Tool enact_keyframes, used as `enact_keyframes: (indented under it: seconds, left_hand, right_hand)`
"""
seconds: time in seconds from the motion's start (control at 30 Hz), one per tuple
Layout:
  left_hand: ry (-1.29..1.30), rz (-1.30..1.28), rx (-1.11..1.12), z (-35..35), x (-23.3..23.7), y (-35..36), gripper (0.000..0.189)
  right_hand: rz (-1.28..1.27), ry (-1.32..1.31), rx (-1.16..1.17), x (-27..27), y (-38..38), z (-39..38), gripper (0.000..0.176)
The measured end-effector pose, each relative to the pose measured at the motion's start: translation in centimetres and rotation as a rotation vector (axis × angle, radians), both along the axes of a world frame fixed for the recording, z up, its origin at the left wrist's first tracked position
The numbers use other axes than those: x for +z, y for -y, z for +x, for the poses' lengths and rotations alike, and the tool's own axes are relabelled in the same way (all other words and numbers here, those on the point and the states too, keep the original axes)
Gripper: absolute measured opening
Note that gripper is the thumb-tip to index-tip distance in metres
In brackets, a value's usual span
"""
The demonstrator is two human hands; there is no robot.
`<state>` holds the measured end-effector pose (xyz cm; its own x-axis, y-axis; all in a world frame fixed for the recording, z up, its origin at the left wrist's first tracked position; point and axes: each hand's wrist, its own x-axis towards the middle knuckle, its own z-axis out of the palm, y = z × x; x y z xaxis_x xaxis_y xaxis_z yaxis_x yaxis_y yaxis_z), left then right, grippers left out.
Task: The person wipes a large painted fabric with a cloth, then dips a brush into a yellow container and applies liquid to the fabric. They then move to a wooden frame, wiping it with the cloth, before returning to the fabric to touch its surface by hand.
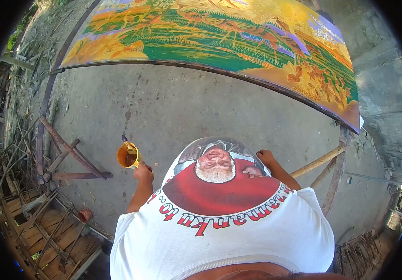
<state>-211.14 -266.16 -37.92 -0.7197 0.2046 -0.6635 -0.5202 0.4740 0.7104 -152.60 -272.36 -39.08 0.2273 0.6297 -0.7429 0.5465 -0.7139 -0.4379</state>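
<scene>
My left hand (143, 172) is closed round the handle of a yellow cup (128, 155), held out over the grey floor at the left. Brownish liquid shows inside the cup, and a dark-tipped stick leans at its far rim. On the right, my right hand (265, 156) hangs beside my printed white shirt (257, 233); its fingers look curled, but they are too small and partly hidden to tell whether anything is in them. Beyond both hands, a colourful painted cloth (201, 39) is stretched on a wooden frame, touched by neither hand.
Crossed wooden poles (65, 154) stand at the left, with more poles (320, 161) under the frame at the right. Stacked wood and sticks (47, 228) lie at the lower left near a reddish pot (85, 215). Grey floor (187, 107) spans the middle.
</scene>
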Motion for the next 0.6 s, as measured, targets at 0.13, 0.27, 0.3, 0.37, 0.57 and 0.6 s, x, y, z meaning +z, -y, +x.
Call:
enact_keyframes:
  seconds: [0.13, 0.27, 0.3, 0.37, 0.57, 0.6]
  left_hand:
    - [-0.019, 0.026, -0.025, -0.1, 0.0, -0.3, 0.014]
    - [-0.026, 0.033, -0.016, 0.3, 0.5, -0.7, 0.014]
    - [-0.037, 0.018, -0.015, 0.3, 0.5, -0.8, 0.014]
    - [-0.036, 0.037, -0.018, 0.3, 0.4, -0.8, 0.014]
    - [-0.016, 0.031, 0.009, 0.7, 0.3, -0.9, 0.014]
    - [-0.014, 0.014, 0.022, 0.7, 0.2, -0.8, 0.015]
  right_hand:
    - [-0.012, 0.008, -0.021, 0.0, 0.3, 0.6, 0.027]
    - [-0.021, 0.032, -0.014, -0.2, 0.5, 0.9, 0.027]
    - [-0.016, 0.031, -0.012, -0.5, 0.5, 1.0, 0.027]
    - [-0.018, 0.023, -0.026, -1.1, 0.6, 1.1, 0.027]
    - [-0.015, 0.003, -0.039, -0.4, 0.2, 0.0, 0.027]
    - [-0.011, 0.002, -0.041, -0.4, 0.1, -0.1, 0.027]
